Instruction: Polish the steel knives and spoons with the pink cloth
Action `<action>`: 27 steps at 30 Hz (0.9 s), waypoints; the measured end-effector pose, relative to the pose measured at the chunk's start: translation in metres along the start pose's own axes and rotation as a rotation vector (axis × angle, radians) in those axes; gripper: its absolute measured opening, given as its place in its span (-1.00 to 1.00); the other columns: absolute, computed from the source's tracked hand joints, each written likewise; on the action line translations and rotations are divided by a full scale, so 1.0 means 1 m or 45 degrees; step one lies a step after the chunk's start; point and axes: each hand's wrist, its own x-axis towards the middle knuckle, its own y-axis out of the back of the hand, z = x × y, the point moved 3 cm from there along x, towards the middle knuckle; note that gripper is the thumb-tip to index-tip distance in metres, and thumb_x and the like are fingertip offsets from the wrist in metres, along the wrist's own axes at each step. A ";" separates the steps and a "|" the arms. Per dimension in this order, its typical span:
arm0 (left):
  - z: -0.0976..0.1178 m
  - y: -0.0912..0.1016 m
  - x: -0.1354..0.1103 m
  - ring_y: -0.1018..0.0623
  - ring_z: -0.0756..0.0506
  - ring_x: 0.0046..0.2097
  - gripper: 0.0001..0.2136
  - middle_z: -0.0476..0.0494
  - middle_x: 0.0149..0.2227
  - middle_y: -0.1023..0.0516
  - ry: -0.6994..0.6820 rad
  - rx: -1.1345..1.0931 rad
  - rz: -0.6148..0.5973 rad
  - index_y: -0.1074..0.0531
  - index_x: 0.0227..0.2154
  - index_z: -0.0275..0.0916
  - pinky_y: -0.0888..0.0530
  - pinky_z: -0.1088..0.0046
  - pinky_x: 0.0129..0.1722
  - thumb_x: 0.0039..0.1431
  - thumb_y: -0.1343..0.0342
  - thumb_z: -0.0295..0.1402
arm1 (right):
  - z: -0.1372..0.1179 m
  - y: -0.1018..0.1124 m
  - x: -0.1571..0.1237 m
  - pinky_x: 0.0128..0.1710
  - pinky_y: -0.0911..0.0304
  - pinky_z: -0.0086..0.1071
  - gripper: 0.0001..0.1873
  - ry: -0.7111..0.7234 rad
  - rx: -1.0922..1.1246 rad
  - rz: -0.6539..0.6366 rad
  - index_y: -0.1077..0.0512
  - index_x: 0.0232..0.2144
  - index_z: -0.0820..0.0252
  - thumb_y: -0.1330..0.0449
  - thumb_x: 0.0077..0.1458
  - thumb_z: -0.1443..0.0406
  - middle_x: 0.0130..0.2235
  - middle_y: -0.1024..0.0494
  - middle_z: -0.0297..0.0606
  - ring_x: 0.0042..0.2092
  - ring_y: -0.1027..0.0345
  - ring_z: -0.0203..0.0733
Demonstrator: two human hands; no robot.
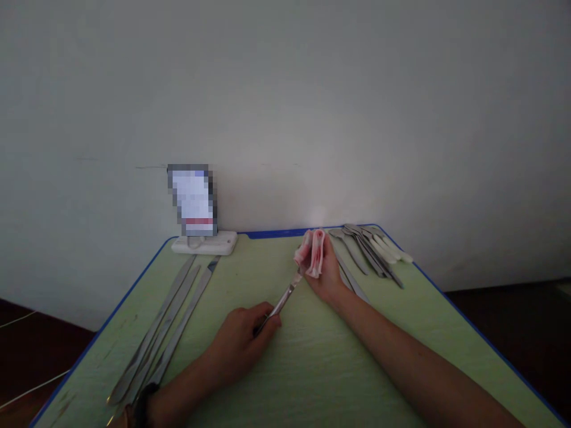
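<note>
My left hand (243,336) is closed round the handle of a metal utensil (281,302) that slants up to the right. Its far end disappears into a pink and white cloth (312,252). My right hand (328,273) grips that cloth, wrapped about the utensil's tip, near the back middle of the light green table (307,368). Which kind of utensil it is stays hidden by the cloth.
Three long metal knives (167,327) lie side by side on the table's left part. Several spoons and utensils (372,246) lie at the back right. A white stand (205,242) with a blurred upright device sits at the back left against the wall. The table has a blue rim.
</note>
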 end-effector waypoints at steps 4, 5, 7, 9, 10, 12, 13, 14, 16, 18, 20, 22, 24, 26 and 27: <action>0.000 0.001 0.001 -0.20 0.03 -0.59 -0.70 0.12 -0.65 -0.13 0.009 -0.042 0.010 -0.28 -0.51 -0.22 -0.06 0.53 -0.58 0.23 0.16 -0.18 | -0.002 -0.003 -0.004 -0.50 -0.23 -0.41 -0.76 -0.004 0.007 -0.024 -0.41 -0.43 0.13 -0.12 -0.01 0.10 -0.57 -0.46 -0.41 -0.54 -0.29 -0.31; 0.000 0.001 0.001 -0.20 0.03 -0.59 -0.70 0.12 -0.65 -0.14 0.007 -0.046 0.014 -0.29 -0.50 -0.22 -0.06 0.53 -0.58 0.23 0.17 -0.17 | -0.002 -0.004 -0.005 -0.49 -0.22 -0.41 -0.77 0.012 -0.024 -0.053 -0.41 -0.45 0.13 -0.11 -0.01 0.11 -0.58 -0.45 -0.40 -0.54 -0.28 -0.30; 0.000 0.001 0.002 -0.21 0.03 -0.58 -0.69 0.12 -0.65 -0.15 0.001 -0.047 0.023 -0.29 -0.51 -0.23 -0.07 0.53 -0.57 0.23 0.17 -0.17 | -0.001 -0.007 -0.005 -0.53 -0.17 -0.42 -0.76 0.049 -0.121 -0.112 -0.37 -0.58 0.15 -0.10 -0.01 0.15 -0.63 -0.39 -0.39 -0.56 -0.25 -0.31; 0.000 0.001 0.002 -0.22 0.03 -0.57 -0.69 0.11 -0.64 -0.16 0.001 -0.042 0.031 -0.29 -0.51 -0.23 -0.08 0.53 -0.57 0.24 0.17 -0.17 | 0.001 -0.009 -0.005 -0.57 -0.09 -0.43 -0.70 0.064 -0.200 -0.135 -0.27 -0.69 0.16 -0.12 -0.02 0.17 -0.70 -0.29 -0.40 -0.59 -0.18 -0.33; 0.000 0.001 0.002 -0.21 0.03 -0.57 -0.69 0.11 -0.64 -0.16 0.003 -0.041 0.032 -0.29 -0.51 -0.23 -0.08 0.53 -0.56 0.24 0.17 -0.17 | 0.002 -0.010 -0.005 -0.58 -0.06 -0.44 -0.66 0.064 -0.216 -0.133 -0.24 -0.72 0.16 -0.15 -0.01 0.17 -0.71 -0.25 -0.42 -0.60 -0.15 -0.34; -0.001 0.001 0.002 -0.22 0.03 -0.58 -0.69 0.12 -0.64 -0.16 0.002 -0.043 0.029 -0.29 -0.51 -0.23 -0.08 0.53 -0.56 0.24 0.17 -0.17 | 0.003 -0.010 -0.004 -0.58 -0.05 -0.44 -0.61 0.077 -0.210 -0.128 -0.23 -0.73 0.16 -0.17 0.00 0.12 -0.73 -0.19 -0.45 -0.61 -0.11 -0.36; -0.001 0.001 0.002 -0.22 0.03 -0.58 -0.69 0.11 -0.64 -0.16 -0.002 -0.043 0.027 -0.28 -0.51 -0.23 -0.08 0.53 -0.56 0.24 0.17 -0.17 | 0.003 -0.010 -0.004 -0.58 -0.05 -0.45 -0.59 0.080 -0.207 -0.122 -0.23 -0.72 0.16 -0.16 0.02 0.09 -0.72 -0.19 -0.45 -0.61 -0.11 -0.36; -0.001 0.000 0.002 -0.22 0.03 -0.58 -0.69 0.11 -0.64 -0.16 -0.008 -0.039 0.025 -0.28 -0.51 -0.22 -0.08 0.53 -0.56 0.24 0.17 -0.17 | 0.003 -0.009 -0.004 -0.57 -0.06 -0.45 -0.57 0.076 -0.204 -0.103 -0.24 -0.71 0.16 -0.15 0.04 0.05 -0.72 -0.21 -0.44 -0.61 -0.13 -0.35; -0.001 0.000 0.002 -0.23 0.03 -0.58 -0.69 0.11 -0.64 -0.17 -0.011 -0.022 0.017 -0.28 -0.51 -0.23 -0.08 0.52 -0.56 0.24 0.17 -0.17 | 0.002 -0.007 -0.003 -0.58 -0.06 -0.44 -0.54 0.068 -0.178 -0.040 -0.25 -0.70 0.15 -0.10 0.07 0.01 -0.71 -0.25 -0.42 -0.61 -0.14 -0.34; -0.001 0.000 0.001 -0.23 0.03 -0.58 -0.69 0.11 -0.64 -0.16 -0.017 0.007 0.009 -0.28 -0.51 -0.23 -0.08 0.52 -0.56 0.24 0.17 -0.18 | 0.000 -0.005 -0.002 -0.61 -0.02 -0.44 -0.54 0.058 -0.130 0.003 -0.24 -0.68 0.14 -0.06 0.11 0.02 -0.72 -0.26 -0.41 -0.63 -0.11 -0.34; 0.000 0.000 0.001 -0.22 0.03 -0.59 -0.69 0.11 -0.64 -0.15 -0.027 0.035 -0.003 -0.29 -0.51 -0.23 -0.08 0.52 -0.56 0.24 0.17 -0.19 | -0.001 -0.003 -0.001 -0.64 0.01 -0.44 -0.54 0.040 -0.080 0.008 -0.20 -0.68 0.13 -0.03 0.14 0.03 -0.74 -0.24 -0.43 -0.66 -0.06 -0.35; 0.000 0.000 0.000 -0.21 0.04 -0.59 -0.69 0.12 -0.65 -0.14 -0.040 0.048 -0.017 -0.29 -0.51 -0.24 -0.08 0.52 -0.56 0.24 0.18 -0.19 | -0.002 -0.003 0.000 -0.65 0.01 -0.45 -0.54 0.024 -0.057 0.003 -0.17 -0.70 0.13 -0.02 0.14 0.05 -0.74 -0.23 -0.43 -0.67 -0.04 -0.36; 0.000 0.001 0.000 -0.21 0.04 -0.60 -0.69 0.12 -0.65 -0.13 -0.051 0.043 -0.031 -0.29 -0.51 -0.24 -0.07 0.51 -0.56 0.24 0.18 -0.19 | -0.002 -0.002 0.000 -0.65 -0.01 -0.45 -0.55 0.030 -0.050 -0.011 -0.16 -0.70 0.14 -0.04 0.13 0.07 -0.75 -0.23 -0.44 -0.68 -0.04 -0.37; 0.000 0.001 0.000 -0.21 0.04 -0.60 -0.69 0.12 -0.65 -0.13 -0.067 0.034 -0.037 -0.28 -0.51 -0.23 -0.07 0.52 -0.56 0.24 0.18 -0.19 | -0.003 -0.002 0.000 -0.65 -0.03 -0.46 -0.57 0.048 -0.043 -0.025 -0.18 -0.70 0.14 -0.07 0.11 0.09 -0.75 -0.24 -0.44 -0.68 -0.07 -0.37; 0.000 0.001 0.000 -0.21 0.04 -0.60 -0.69 0.12 -0.65 -0.13 -0.075 0.030 -0.039 -0.27 -0.52 -0.23 -0.07 0.52 -0.56 0.24 0.18 -0.19 | -0.003 -0.002 0.000 -0.65 -0.04 -0.47 -0.58 0.051 -0.042 -0.026 -0.19 -0.69 0.15 -0.07 0.10 0.10 -0.75 -0.25 -0.44 -0.68 -0.09 -0.37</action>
